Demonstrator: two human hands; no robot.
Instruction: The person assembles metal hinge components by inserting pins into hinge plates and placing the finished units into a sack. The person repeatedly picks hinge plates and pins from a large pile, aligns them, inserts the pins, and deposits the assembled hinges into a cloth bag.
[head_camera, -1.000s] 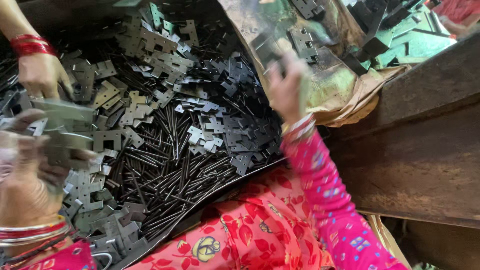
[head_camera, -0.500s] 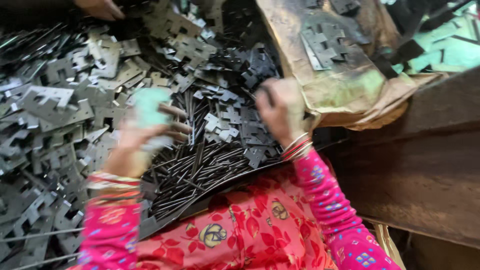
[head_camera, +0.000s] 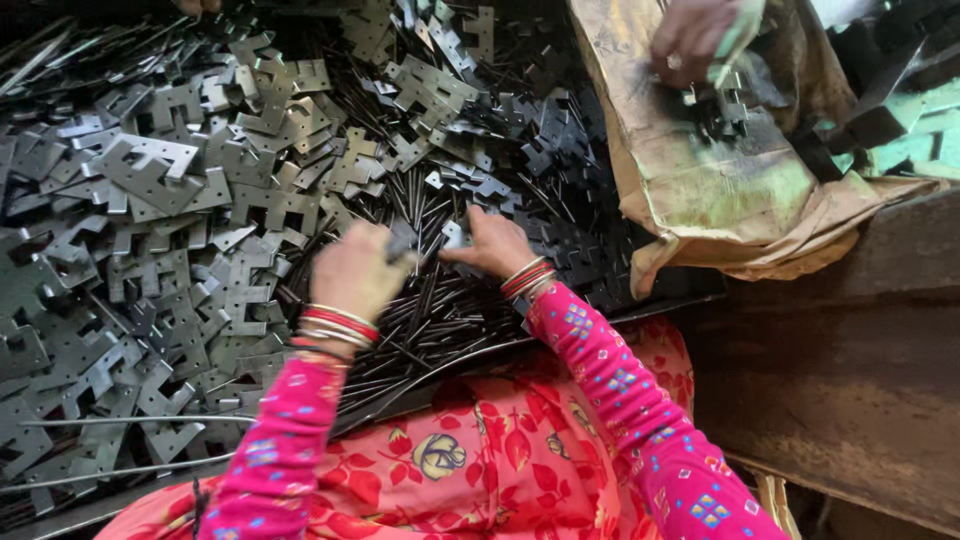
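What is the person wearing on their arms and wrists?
Both arms are in bright pink sleeves dotted with small blue, yellow and white square motifs. The left hand has a stack of red and pale bangles at the wrist; the right hand wears similar red and pale bangles. No gloves.

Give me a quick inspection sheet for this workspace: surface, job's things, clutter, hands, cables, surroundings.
Surface: dark tray edge at the person's lap; the rest is buried under metal parts.
Job's things: thin dark metal rods heaped under both hands; a small grey plate at the right hand's fingertips.
Clutter: large pile of notched grey stamped plates on the left side and across the top.
Hands: left hand curled over the rods, grip unclear; right hand pressing down among rods and plates.
Cables: nothing seen.
Surroundings: another person's hand over a worn brown sack; dark wooden beam on the right.
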